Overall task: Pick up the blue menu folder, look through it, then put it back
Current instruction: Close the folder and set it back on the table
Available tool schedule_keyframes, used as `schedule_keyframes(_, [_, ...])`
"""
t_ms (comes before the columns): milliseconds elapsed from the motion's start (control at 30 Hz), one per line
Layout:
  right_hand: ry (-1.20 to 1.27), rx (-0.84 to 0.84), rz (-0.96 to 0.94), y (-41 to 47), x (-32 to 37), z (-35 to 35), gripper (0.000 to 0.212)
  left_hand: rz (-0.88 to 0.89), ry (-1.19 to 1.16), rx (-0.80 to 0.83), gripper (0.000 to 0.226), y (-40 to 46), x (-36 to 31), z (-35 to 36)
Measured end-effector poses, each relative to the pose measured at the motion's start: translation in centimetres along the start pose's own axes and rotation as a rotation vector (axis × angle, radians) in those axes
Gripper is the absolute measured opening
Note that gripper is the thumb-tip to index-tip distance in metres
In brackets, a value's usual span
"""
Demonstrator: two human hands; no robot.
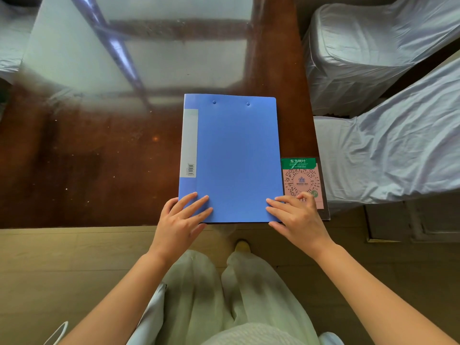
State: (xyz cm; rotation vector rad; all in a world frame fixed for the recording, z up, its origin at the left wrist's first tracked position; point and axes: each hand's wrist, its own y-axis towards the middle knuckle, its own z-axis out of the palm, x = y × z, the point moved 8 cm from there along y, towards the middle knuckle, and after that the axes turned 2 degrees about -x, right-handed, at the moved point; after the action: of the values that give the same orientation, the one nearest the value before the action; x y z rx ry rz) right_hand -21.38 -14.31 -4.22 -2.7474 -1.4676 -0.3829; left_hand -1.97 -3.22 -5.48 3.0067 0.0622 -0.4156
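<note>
The blue menu folder (pixel 234 155) lies closed and flat on the dark wooden table (pixel 87 170), near its front right corner, with a grey label strip along its left side. My left hand (pixel 181 220) rests on the folder's near left corner, fingers spread on the cover and thumb at the front edge. At the near right corner my right hand (pixel 296 217) has its fingers on the cover's edge. Whether either hand grips the folder or only touches it, I cannot tell.
A pink QR-code card with a green header (pixel 302 178) lies on the table just right of the folder, partly under my right hand. Two chairs in white covers (pixel 388 150) stand to the right. The table's front edge runs under my hands.
</note>
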Motion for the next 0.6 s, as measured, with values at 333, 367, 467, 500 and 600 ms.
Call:
schedule_keyframes(333, [0.020, 0.020, -0.017, 0.21, -0.19, -0.06, 0.034, 0.014, 0.006, 0.006, 0.042, 0.03, 0.12, 0.09])
schedule_keyframes(367, [0.022, 0.021, -0.021, 0.26, -0.25, -0.05, 0.034, 0.017, 0.008, 0.003, 0.042, 0.05, 0.17, 0.15])
schedule_keyframes(467, [0.017, 0.020, -0.037, 0.36, -0.24, 0.00, 0.033, 0.019, 0.007, -0.018, 0.040, 0.00, 0.20, 0.21])
schedule_keyframes(500, [0.015, 0.015, -0.045, 0.35, -0.19, 0.00, 0.032, 0.022, 0.006, -0.035, 0.039, -0.10, 0.15, 0.19])
schedule_keyframes(600, [0.005, 0.004, -0.059, 0.18, 0.08, -0.01, 0.030, 0.026, -0.001, -0.072, 0.037, -0.45, -0.05, 0.12])
